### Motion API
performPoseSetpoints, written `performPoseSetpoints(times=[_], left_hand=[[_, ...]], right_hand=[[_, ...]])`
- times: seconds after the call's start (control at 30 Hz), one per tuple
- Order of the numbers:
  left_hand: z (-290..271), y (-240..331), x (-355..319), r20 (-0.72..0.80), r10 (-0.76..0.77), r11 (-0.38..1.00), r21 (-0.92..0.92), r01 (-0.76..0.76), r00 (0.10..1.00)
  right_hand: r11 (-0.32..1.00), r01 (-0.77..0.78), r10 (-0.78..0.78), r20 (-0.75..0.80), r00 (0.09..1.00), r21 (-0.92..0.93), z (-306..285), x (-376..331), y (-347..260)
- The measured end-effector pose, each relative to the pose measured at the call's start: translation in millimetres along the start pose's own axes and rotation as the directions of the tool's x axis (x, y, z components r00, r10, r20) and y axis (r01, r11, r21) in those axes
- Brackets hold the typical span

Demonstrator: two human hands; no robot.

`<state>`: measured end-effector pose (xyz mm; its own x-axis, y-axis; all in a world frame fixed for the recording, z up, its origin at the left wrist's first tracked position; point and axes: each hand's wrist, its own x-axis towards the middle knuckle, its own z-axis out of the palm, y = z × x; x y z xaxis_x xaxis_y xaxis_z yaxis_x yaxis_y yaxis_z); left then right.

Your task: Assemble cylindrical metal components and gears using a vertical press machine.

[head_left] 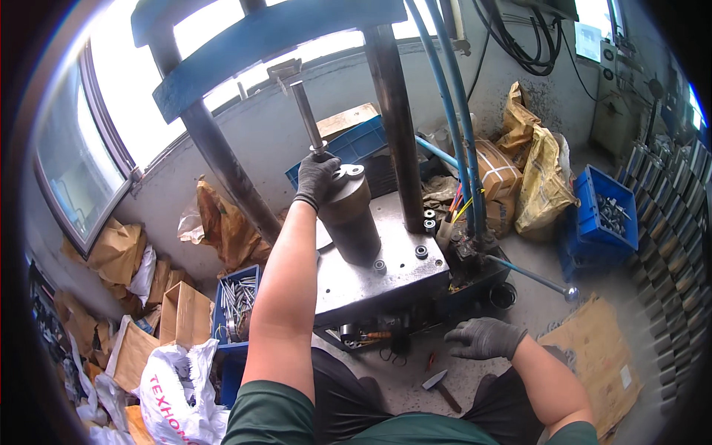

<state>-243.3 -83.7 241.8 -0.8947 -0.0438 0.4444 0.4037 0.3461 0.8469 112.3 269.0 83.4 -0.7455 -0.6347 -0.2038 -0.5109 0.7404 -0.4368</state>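
My left hand point(317, 178), in a dark grey glove, is closed around the lower end of an upright metal rod point(306, 111). A pale ring point(319, 149) sits round the rod just above my fingers. Beside that hand, small metal rings point(355, 170) lie on top of a thick steel cylinder point(348, 215). The cylinder stands on the metal bed point(348, 285) of a press with dark posts and a blue crossbeam point(274, 44). My right hand point(486, 339), gloved too, hangs empty in front of the bed, fingers loosely apart and pointing left.
Small bushings point(421, 252) rest on the bed. A hammer point(443, 391) lies on the floor between my legs. A lever with a ball end point(569, 294) juts out at right. Blue crates of metal parts stand left point(257, 297) and right point(612, 215); sacks and boxes line the walls.
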Motion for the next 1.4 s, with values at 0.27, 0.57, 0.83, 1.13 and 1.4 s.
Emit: performPoseSetpoints(times=[0.27,0.57,0.83,1.13,1.4], left_hand=[[5.0,3.1,-8.1,-0.054,0.076,0.997,-0.005,-0.076,0.996],[5.9,15.2,-14.4,-0.175,0.083,0.994,0.079,-0.070,0.981],[5.1,2.5,-18.8,-0.246,0.358,0.933,0.137,-0.333,0.901],[5.2,25.8,-28.3,-0.272,0.199,0.980,0.082,-0.183,0.942],[0.6,35.7,-35.1,-0.247,0.170,0.981,0.134,-0.140,0.954]], right_hand=[[0.966,0.244,-0.258,-0.429,0.865,-0.088,-99.0,-45.4,-59.9],[0.876,-0.332,0.218,-0.328,0.919,-0.350,-153.5,-106.9,-24.5],[0.907,-0.363,0.325,-0.192,0.926,-0.215,-111.1,-102.5,-52.5],[0.872,-0.489,0.450,-0.398,0.800,0.003,-43.2,-126.3,-46.4],[0.850,-0.517,0.423,-0.455,0.784,-0.101,-41.4,-125.7,-44.6]])
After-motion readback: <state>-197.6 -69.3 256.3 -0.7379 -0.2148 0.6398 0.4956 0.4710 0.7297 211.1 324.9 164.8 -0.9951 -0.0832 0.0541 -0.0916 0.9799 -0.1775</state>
